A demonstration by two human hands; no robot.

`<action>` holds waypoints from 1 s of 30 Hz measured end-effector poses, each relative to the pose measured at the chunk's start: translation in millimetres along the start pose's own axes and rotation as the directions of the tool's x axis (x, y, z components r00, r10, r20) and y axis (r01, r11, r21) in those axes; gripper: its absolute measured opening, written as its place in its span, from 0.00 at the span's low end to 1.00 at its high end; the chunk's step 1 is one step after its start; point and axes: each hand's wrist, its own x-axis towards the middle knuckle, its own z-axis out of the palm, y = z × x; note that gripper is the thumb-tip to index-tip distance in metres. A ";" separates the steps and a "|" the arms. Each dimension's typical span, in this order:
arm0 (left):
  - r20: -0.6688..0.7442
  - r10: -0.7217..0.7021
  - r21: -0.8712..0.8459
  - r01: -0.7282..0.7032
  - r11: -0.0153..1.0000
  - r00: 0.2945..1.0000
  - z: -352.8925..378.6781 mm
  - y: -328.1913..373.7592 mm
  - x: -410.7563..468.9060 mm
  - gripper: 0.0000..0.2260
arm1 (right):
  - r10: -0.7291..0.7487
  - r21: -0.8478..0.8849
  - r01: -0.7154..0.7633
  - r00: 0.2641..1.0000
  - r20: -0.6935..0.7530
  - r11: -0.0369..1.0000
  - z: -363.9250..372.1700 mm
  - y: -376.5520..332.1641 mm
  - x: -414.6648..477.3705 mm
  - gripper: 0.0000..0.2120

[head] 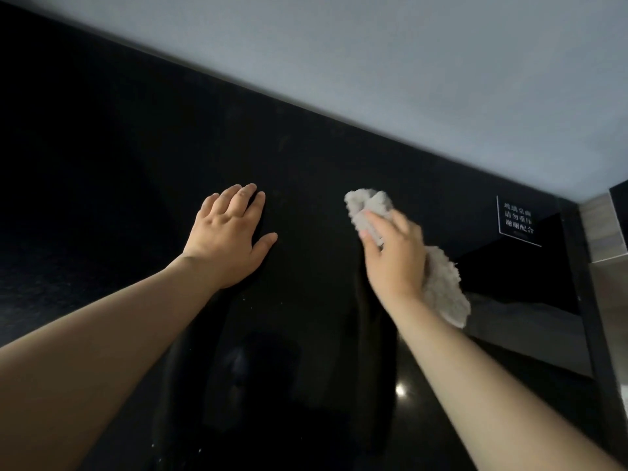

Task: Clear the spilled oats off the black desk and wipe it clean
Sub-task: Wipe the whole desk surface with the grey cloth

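Centre right, the right hand curls its fingers round a crumpled pale-grey fluffy cloth on the glossy black bench, the left hand lies flat, fingers straight, at centre — the cloth's loose trailing tail could flick any unseen oats off the right edge.

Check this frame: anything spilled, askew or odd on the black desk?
Nothing much. No oat pile shows; only a few tiny pale specks dot the black desk near the left hand, too small to identify. The right hand grips a grey cloth; the left hand rests flat.
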 end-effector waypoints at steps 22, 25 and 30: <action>0.021 0.074 -0.142 -0.070 0.987 0.997 9.4 -34.2 -114.1 0.37 | -0.056 0.108 0.048 0.996 0.064 0.993 -4.0 -66.7 -124.9 0.21; 0.065 0.089 -0.160 -0.078 0.984 0.994 11.7 -33.9 -120.1 0.35 | -0.179 0.199 0.132 0.953 0.245 0.971 -26.2 -75.0 -173.5 0.22; 0.076 0.085 -0.183 -0.070 0.981 0.993 5.6 -27.4 -120.3 0.33 | 0.035 0.360 -0.099 0.983 0.179 0.928 -54.7 -55.5 -118.8 0.14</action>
